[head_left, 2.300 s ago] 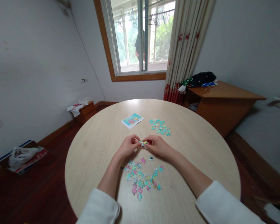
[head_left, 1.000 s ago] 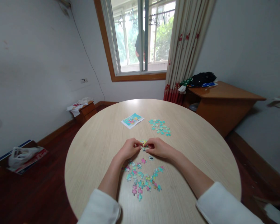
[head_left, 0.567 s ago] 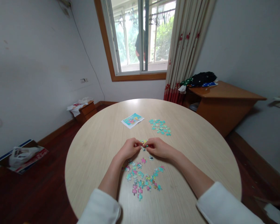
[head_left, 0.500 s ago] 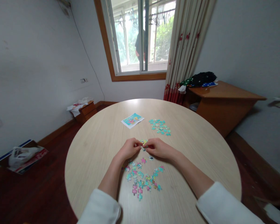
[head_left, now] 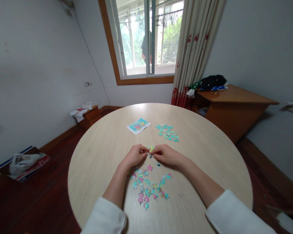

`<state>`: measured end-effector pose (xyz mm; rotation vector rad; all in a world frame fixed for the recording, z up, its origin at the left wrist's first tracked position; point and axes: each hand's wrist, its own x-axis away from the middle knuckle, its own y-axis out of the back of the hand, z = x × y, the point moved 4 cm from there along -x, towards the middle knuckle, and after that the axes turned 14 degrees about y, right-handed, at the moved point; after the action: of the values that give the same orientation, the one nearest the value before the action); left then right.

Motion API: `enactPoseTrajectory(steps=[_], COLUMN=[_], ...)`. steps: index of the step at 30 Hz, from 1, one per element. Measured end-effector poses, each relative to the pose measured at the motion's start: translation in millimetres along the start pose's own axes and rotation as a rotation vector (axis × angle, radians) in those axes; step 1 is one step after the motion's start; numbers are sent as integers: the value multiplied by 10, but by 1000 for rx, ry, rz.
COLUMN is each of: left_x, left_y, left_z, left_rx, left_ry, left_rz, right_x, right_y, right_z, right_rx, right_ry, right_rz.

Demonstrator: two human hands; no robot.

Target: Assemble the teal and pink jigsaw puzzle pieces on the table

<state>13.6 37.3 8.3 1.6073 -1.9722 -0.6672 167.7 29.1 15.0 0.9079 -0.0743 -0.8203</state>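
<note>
My left hand (head_left: 134,155) and my right hand (head_left: 166,154) meet over the middle of the round wooden table (head_left: 100,152). Both are closed in a pinch on a small cluster of joined puzzle pieces (head_left: 150,149) with yellow and blue print, held down at the tabletop. Just nearer to me lies a loose scatter of pink, teal and multicoloured puzzle pieces (head_left: 149,187). A second group of teal puzzle pieces (head_left: 167,132) lies farther away to the right. A small printed reference picture (head_left: 138,125) lies beyond my hands.
A wooden desk (head_left: 231,104) with dark clothes (head_left: 210,82) on it stands at the right wall. A curtain (head_left: 195,48) hangs beside the window (head_left: 148,37), with a person visible outside. A small wooden box with papers (head_left: 86,113) and a plastic bag (head_left: 21,162) sit on the floor at left.
My hands, first lifted a little with the joined pieces between them, have lowered the pieces to the tabletop. Over the last second they have barely moved.
</note>
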Motion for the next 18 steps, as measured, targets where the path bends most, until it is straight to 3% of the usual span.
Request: enactPoseTrajectory(steps=[7,14,18], left_x=[6,12,23], left_y=[3,-4,-1], left_z=[-9,-24,-30], left_rx=[-35,-63,-82], left_ry=[-6,13,21], left_rz=[-5,17,17], right_x=[-31,-19,-28], right_y=[42,-9,16], right_z=[31,37,42], right_rx=[7,-10,32], right_ry=[39,-12,16], right_rz=[-139,-7,-59])
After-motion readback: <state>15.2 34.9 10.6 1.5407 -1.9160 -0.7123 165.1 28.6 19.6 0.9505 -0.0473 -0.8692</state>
